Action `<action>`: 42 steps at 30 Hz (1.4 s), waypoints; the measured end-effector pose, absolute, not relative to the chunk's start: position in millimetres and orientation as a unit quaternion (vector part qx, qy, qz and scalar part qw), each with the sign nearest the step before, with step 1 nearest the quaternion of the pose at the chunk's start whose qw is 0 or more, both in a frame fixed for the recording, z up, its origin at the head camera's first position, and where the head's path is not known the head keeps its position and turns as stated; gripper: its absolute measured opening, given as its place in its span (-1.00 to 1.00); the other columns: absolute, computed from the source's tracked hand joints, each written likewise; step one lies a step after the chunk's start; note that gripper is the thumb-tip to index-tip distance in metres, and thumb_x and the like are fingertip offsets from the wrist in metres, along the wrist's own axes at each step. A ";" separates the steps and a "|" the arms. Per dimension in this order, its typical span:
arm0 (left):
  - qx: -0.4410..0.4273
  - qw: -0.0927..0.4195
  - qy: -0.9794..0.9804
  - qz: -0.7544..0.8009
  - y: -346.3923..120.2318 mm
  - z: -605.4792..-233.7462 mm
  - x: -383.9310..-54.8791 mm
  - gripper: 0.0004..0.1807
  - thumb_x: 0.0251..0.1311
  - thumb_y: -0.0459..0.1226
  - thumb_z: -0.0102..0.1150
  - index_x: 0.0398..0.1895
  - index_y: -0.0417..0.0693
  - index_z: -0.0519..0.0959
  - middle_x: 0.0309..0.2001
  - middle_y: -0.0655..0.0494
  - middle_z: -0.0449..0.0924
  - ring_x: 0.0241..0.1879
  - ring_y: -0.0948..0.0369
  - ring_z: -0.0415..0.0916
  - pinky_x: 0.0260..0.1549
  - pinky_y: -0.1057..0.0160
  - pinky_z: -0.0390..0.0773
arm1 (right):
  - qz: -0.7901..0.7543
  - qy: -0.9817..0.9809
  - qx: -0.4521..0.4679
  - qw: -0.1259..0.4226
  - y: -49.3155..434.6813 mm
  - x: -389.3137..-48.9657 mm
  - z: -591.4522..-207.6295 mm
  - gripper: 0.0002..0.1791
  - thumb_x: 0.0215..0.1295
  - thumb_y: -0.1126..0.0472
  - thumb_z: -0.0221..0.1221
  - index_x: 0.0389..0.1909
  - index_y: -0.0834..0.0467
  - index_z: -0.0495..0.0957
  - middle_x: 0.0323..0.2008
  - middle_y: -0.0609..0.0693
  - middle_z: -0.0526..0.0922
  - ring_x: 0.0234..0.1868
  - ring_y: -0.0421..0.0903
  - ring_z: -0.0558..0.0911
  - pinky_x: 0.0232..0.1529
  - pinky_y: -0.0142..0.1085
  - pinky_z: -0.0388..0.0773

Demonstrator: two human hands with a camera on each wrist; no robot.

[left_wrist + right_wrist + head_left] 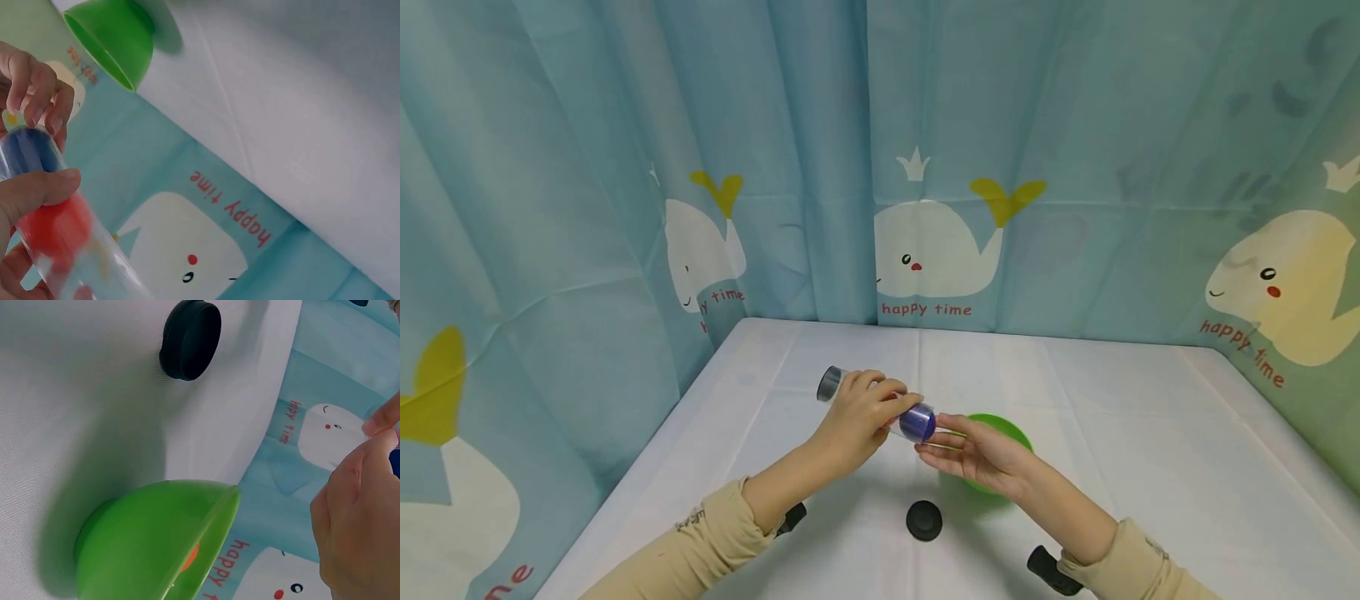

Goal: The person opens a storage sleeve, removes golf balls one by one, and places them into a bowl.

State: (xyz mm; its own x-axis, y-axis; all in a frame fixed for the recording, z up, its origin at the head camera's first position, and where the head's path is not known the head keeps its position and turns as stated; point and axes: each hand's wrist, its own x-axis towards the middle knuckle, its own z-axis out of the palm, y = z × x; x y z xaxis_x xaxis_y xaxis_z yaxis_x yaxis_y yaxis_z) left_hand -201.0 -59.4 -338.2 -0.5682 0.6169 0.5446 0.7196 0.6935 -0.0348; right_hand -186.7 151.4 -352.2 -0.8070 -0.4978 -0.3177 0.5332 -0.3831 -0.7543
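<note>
My left hand (853, 421) grips a clear tube (109, 265) around its side, the thumb lying across it. The tube is tilted, its dark-capped end up to the left. Inside it, a blue ball (917, 422) sits at the lower right end and a red ball (57, 226) just behind it. My right hand (981, 454) is at that lower end, palm turned up, fingers loosely extended beside the blue ball. Whether the fingertips touch the tube cannot be told. Below and behind the right hand stands a green bowl (144, 544) with something orange (190, 557) inside.
A round black lid (923, 521) lies on the white-covered table (1120, 433), nearer me than the bowl. Dark objects (1054, 571) show beside both sleeves. A blue curtain (820, 167) printed with whales hangs along the table's back and sides.
</note>
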 end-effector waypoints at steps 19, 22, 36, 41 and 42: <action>-0.362 0.220 -0.894 -0.145 -62.8 -342.2 -202.6 -0.40 -0.17 -0.42 0.46 0.04 0.12 0.58 -0.04 0.10 0.58 0.01 0.03 0.43 0.03 -0.03 0.41 | -0.840 0.439 0.056 0.315 153.9 -185.1 -347.7 -0.55 0.42 0.23 -0.03 0.18 0.30 0.04 0.14 0.29 0.14 -0.17 -0.01 0.67 -0.04 -0.34 0.60; -0.359 0.214 -0.895 -0.154 -62.9 -342.5 -202.5 -0.41 -0.15 -0.41 0.45 0.06 0.10 0.58 -0.03 0.08 0.60 0.02 0.04 0.47 0.07 -0.05 0.41 | -0.838 0.442 0.053 0.316 154.6 -185.7 -347.9 -0.56 0.42 0.24 -0.02 0.17 0.31 0.05 0.10 0.27 0.18 -0.17 -0.01 0.67 -0.04 -0.33 0.60; -0.366 0.219 -0.892 -0.152 -64.5 -344.4 -202.8 -0.34 -0.17 -0.37 0.48 0.12 0.08 0.54 0.04 0.12 0.61 0.04 0.13 0.51 0.04 0.04 0.42 | -0.830 0.448 0.007 0.332 157.6 -187.6 -347.9 -0.54 0.46 0.22 -0.09 0.24 0.39 0.10 -0.19 0.15 0.51 -0.14 -0.06 0.65 0.00 -0.38 0.58; -0.359 0.216 -0.895 -0.152 -65.4 -345.1 -202.6 -0.33 -0.17 -0.36 0.48 0.13 0.10 0.53 0.05 0.14 0.61 0.04 0.13 0.51 0.04 0.06 0.44 | -0.827 0.456 0.004 0.328 159.1 -187.1 -348.2 -0.47 0.47 0.22 -0.09 0.30 0.41 0.02 -0.18 0.14 0.50 -0.12 -0.07 0.64 0.00 -0.38 0.57; -0.358 0.216 -0.896 -0.152 -65.6 -345.1 -202.6 -0.33 -0.18 -0.36 0.48 0.13 0.10 0.53 0.05 0.14 0.61 0.04 0.13 0.51 0.04 0.07 0.45 | -0.826 0.459 0.004 0.326 159.5 -187.2 -348.5 -0.47 0.47 0.22 -0.09 0.30 0.41 0.01 -0.18 0.14 0.50 -0.12 -0.08 0.64 0.00 -0.38 0.57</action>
